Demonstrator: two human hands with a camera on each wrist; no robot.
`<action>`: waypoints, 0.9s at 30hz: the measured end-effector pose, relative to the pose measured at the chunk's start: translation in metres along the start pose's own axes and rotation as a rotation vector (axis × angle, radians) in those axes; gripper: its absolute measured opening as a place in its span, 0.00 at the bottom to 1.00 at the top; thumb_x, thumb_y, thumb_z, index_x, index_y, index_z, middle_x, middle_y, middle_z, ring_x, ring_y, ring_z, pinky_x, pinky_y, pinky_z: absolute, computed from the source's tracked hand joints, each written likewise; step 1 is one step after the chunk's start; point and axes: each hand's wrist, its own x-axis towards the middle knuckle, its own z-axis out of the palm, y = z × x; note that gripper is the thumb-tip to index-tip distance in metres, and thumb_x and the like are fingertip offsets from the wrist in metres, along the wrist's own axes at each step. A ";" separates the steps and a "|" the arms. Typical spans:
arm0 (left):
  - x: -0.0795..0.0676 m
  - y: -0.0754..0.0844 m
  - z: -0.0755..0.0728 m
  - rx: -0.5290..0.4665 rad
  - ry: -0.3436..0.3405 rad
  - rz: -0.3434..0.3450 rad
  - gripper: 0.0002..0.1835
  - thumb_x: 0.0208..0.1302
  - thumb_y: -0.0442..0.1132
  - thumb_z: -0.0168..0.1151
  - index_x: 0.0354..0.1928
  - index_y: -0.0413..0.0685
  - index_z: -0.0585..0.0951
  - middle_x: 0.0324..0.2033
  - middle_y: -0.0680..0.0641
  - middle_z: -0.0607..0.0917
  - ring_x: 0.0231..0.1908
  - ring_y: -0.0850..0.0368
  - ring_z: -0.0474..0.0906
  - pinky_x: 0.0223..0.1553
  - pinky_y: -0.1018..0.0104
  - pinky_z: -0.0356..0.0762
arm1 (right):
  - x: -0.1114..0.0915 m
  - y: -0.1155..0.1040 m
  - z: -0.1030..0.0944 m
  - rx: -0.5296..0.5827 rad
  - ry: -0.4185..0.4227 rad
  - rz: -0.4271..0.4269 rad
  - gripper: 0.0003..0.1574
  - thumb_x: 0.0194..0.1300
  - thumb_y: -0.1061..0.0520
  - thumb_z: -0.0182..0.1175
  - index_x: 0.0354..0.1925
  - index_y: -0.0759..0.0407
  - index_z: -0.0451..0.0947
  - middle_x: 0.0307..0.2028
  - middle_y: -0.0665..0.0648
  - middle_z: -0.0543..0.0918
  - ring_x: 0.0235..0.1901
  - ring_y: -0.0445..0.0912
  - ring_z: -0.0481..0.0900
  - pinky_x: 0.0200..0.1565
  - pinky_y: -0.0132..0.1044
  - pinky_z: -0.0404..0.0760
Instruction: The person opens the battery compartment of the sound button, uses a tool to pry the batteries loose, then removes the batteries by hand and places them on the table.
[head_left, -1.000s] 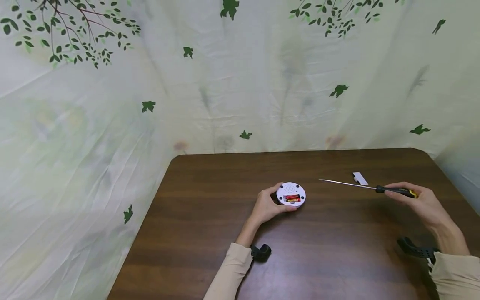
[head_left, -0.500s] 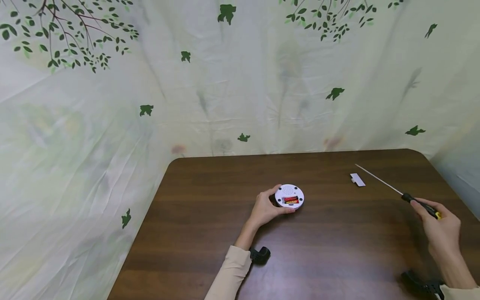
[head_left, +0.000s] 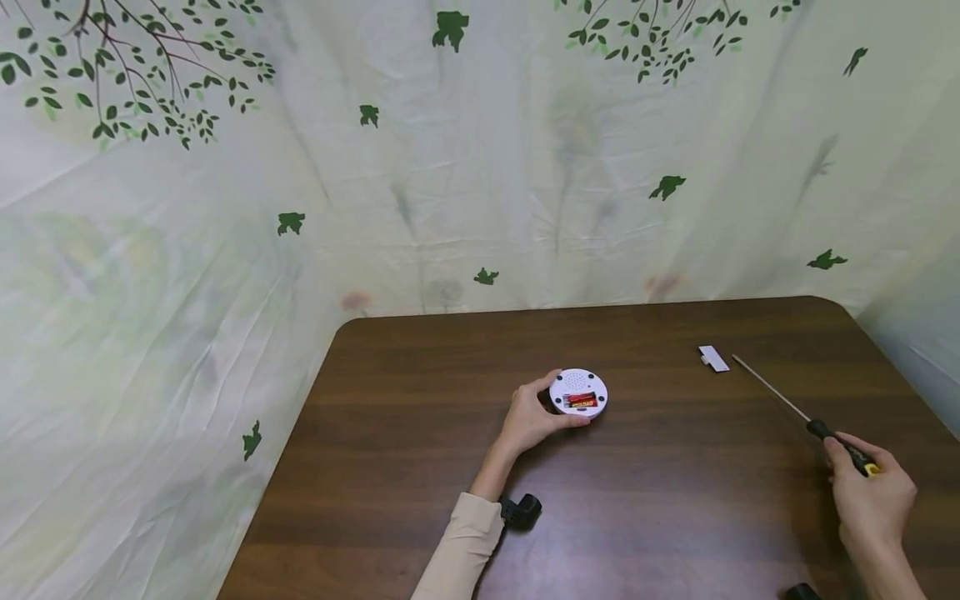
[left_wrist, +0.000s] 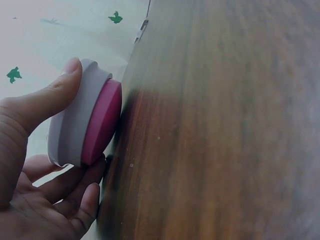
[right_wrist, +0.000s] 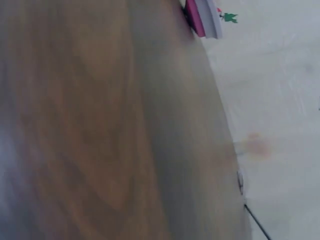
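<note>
My left hand (head_left: 531, 417) grips a round white device (head_left: 578, 382) by its edge, thumb on the near side and fingers on the far side. Red batteries (head_left: 581, 401) sit in the uncovered slot on its upturned face. In the left wrist view the device's body (left_wrist: 75, 117) is pale with a pink lower part (left_wrist: 104, 122) facing the table. My right hand (head_left: 873, 492) holds a screwdriver (head_left: 772, 388) by its black and yellow handle, the long shaft pointing to the far left. Just beyond the tip lies a small white battery cover (head_left: 713, 358).
The brown wooden table (head_left: 420, 467) has rounded far corners. Behind it and along the left hangs a pale curtain (head_left: 510, 167) printed with green leaves. A black strap with a camera (head_left: 521, 512) is on the left wrist.
My right hand has drawn back to the right and toward me with the screwdriver, whose shaft has swung from across the cover to the cover's right. My left hand keeps its hold on the device.
</note>
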 end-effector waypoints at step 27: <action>-0.001 0.002 -0.003 0.027 -0.004 -0.007 0.50 0.45 0.53 0.86 0.71 0.47 0.76 0.66 0.45 0.82 0.69 0.48 0.75 0.71 0.49 0.71 | 0.000 0.005 0.013 -0.371 -0.016 -0.233 0.34 0.68 0.40 0.66 0.62 0.61 0.82 0.26 0.20 0.70 0.29 0.23 0.65 0.62 0.49 0.68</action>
